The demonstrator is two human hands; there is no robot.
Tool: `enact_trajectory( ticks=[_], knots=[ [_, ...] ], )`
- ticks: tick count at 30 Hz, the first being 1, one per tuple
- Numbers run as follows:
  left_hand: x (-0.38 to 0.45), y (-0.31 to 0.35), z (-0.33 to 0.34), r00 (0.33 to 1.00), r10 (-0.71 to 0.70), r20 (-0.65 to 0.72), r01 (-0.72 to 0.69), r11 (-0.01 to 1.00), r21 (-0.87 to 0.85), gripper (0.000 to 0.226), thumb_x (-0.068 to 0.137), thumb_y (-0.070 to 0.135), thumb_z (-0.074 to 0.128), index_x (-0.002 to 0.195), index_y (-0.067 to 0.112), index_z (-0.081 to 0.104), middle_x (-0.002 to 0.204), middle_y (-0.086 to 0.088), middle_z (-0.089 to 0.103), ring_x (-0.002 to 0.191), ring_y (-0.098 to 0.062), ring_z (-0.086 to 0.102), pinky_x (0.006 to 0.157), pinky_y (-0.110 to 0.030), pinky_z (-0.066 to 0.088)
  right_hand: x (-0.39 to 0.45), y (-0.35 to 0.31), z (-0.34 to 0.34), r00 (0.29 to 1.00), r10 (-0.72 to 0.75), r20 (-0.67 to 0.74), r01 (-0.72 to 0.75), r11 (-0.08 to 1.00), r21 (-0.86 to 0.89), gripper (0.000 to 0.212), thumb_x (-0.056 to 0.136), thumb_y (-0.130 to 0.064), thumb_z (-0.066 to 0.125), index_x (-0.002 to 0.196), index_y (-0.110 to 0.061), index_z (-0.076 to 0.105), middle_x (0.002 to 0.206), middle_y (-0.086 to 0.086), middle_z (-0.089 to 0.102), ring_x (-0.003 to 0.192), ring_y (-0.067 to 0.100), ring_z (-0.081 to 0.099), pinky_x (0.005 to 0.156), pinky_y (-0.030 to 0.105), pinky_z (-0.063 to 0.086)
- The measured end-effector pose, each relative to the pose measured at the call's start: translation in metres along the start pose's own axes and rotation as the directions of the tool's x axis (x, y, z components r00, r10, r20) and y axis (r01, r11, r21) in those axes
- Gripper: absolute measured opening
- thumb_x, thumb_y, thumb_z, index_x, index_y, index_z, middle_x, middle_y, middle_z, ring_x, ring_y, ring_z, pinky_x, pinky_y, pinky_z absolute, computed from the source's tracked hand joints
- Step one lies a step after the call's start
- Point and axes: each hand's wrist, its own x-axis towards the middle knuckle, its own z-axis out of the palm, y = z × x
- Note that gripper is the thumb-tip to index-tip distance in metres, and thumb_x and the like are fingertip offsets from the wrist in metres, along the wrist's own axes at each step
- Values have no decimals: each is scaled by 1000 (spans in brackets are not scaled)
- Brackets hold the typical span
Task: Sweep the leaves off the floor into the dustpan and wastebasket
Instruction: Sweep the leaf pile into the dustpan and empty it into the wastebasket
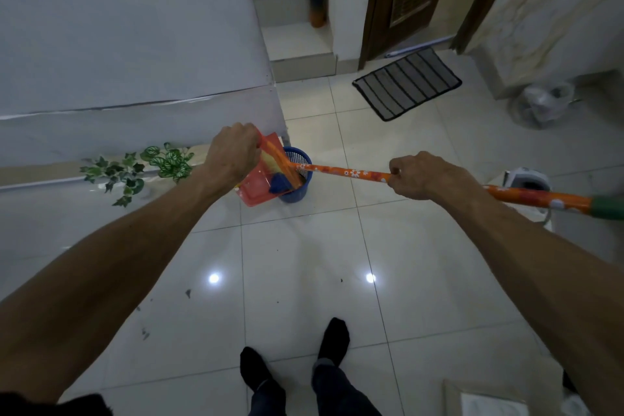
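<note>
Your left hand (pixel 233 154) grips the light, stiff dustpan (pixel 261 179) by its handle over the wastebasket (pixel 300 192), your right hand (pixel 418 176) clamps mid-broomstick (pixel 351 174), likely slick.

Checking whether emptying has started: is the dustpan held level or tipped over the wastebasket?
Tipped. The left hand holds the red dustpan steeply tilted, its lower edge against the blue wastebasket.

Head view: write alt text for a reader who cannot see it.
A left hand tips a red dustpan over a blue wastebasket, while the right hand grips an orange broom whose head reaches into the dustpan. Green leaves lie on the tiled floor to the left.
</note>
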Motion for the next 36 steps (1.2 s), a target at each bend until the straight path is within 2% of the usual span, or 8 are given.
enact_trajectory(
  ticks=[3,12,15,22,26,29,32,36],
  knots=[
    [0,6,1,1000,2,11,-3,1000,25,21,95,13,59,104,-5,65,102,-27,63,92,-45,61,72,-45,45,-2,-9,-7,1000,11,-7,-11,1000,-22,10,95,-41,47,98,-32,50,91,0,52,85,25,55,85,45,53],
    [4,4,3,1000,-9,-6,9,998,55,23,96,15,59,106,-5,63,102,-26,64,91,-42,61,68,-38,38,-10,-2,-9,999,18,-42,-20,999,-46,19,100,-43,48,108,-28,56,86,-1,50,76,20,55,82,44,55],
    [5,-3,8,1000,1,-11,0,999,46,22,93,16,60,104,-3,65,99,-25,65,89,-44,62,69,-41,45,-13,2,-16,997,28,-68,-34,996,-86,17,100,-43,47,105,-28,54,86,0,49,76,21,55,82,45,54],
    [6,-11,9,998,43,-39,-39,996,81,21,93,20,59,97,3,70,92,-21,65,80,-41,62,64,-41,44,-18,25,-16,998,5,-58,-6,1000,-20,26,103,-43,47,113,-23,59,85,1,54,69,18,54,60,30,43],
    [5,-17,12,999,20,-34,-18,998,65,19,93,21,59,91,5,69,88,-17,64,75,-36,61,64,-42,49,-26,26,-13,999,-26,-22,28,996,90,25,103,-46,48,109,-24,57,85,3,59,61,17,54,46,24,38],
    [1,-10,4,999,1,-35,0,999,53,19,94,17,60,91,1,68,90,-20,65,80,-38,62,66,-42,46,-19,14,-2,998,-40,-52,45,995,90,24,101,-48,47,107,-27,57,93,7,62,70,19,55,57,28,43],
    [3,-5,1,998,-50,-35,52,997,52,19,94,13,60,94,-4,67,94,-24,64,85,-42,62,68,-42,44,-14,0,4,997,-18,-75,20,1000,16,21,101,-44,46,111,-28,56,86,1,51,74,18,52,71,36,48],
    [7,-12,6,997,-68,-30,70,995,76,18,89,15,61,95,0,70,96,-23,65,89,-44,61,73,-46,49,-15,-3,0,995,12,-96,-15,999,-31,15,100,-38,46,108,-28,56,84,1,50,71,19,53,73,39,52]
  ],
)
